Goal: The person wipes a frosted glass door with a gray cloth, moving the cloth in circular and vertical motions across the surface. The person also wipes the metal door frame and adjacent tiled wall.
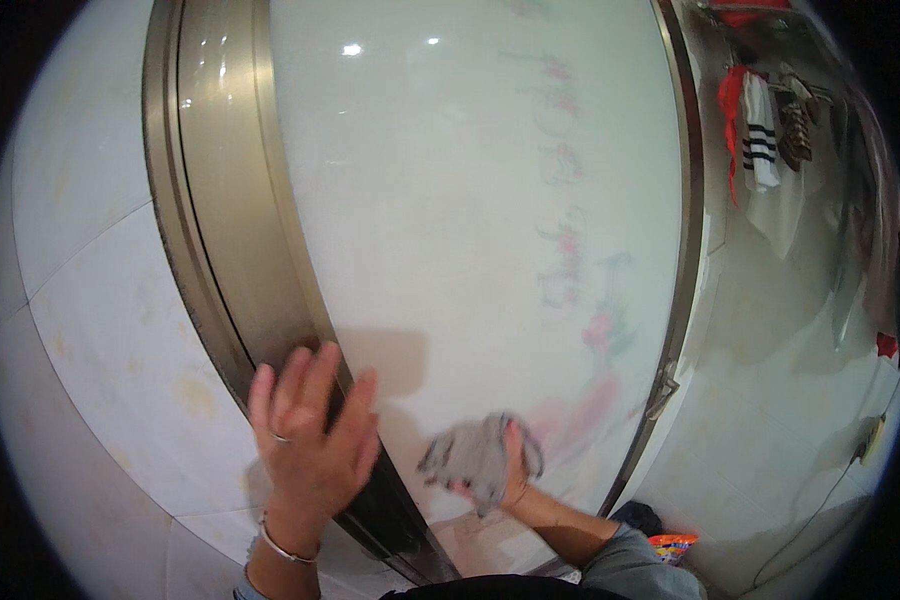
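A frosted glass door panel (435,225) with faint pink flowers and lettering stands before me in a metal frame (232,187). My left hand (311,435), with a ring and a bracelet, is spread at the frame's left side, fingers apart and holding nothing; whether it touches the metal is unclear. My right hand (517,465) holds a crumpled grey cloth (472,461) against the lower part of the glass. The cloth covers part of that hand's fingers.
A door handle (664,390) is on the right edge of the frame. Beyond it hang a striped white cloth (759,135) and a red cloth (732,112). A dark object (636,517) and a colourful packet (673,547) lie low at right, near a cable (810,510).
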`<state>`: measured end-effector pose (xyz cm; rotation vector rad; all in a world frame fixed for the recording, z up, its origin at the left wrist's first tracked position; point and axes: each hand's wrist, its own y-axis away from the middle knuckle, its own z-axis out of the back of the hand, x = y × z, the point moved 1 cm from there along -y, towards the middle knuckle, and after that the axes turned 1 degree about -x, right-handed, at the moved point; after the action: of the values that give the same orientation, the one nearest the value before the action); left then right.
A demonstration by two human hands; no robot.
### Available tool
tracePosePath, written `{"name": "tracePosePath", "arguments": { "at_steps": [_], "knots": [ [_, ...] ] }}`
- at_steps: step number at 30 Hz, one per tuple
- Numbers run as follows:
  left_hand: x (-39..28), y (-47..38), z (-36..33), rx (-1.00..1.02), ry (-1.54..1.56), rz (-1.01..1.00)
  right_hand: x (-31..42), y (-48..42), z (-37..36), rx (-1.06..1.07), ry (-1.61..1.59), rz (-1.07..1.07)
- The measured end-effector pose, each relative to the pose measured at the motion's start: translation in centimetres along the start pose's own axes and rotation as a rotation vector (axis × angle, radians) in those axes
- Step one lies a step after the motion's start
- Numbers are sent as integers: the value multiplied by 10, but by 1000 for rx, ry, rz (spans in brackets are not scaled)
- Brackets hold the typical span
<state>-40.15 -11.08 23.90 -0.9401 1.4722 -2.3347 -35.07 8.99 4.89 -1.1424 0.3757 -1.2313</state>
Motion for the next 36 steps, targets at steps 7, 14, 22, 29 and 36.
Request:
{"name": "tracePosePath", "arguments": {
  "at_steps": [7,14,22,29,36],
  "knots": [
    [-34,12,-34,121,57,-45,25,-196,156,-698,330,210],
    [-37,13,-45,82,-11,-24,-35,-68,100,-750,462,-65],
    [-37,15,-48,55,-48,-9,-82,147,-25,-115,266,-630],
    [-39,11,-47,32,-32,-1,-40,-96,124,-759,308,-35],
    [-36,15,-44,57,20,19,14,-85,68,-406,299,188]
  ]
}}
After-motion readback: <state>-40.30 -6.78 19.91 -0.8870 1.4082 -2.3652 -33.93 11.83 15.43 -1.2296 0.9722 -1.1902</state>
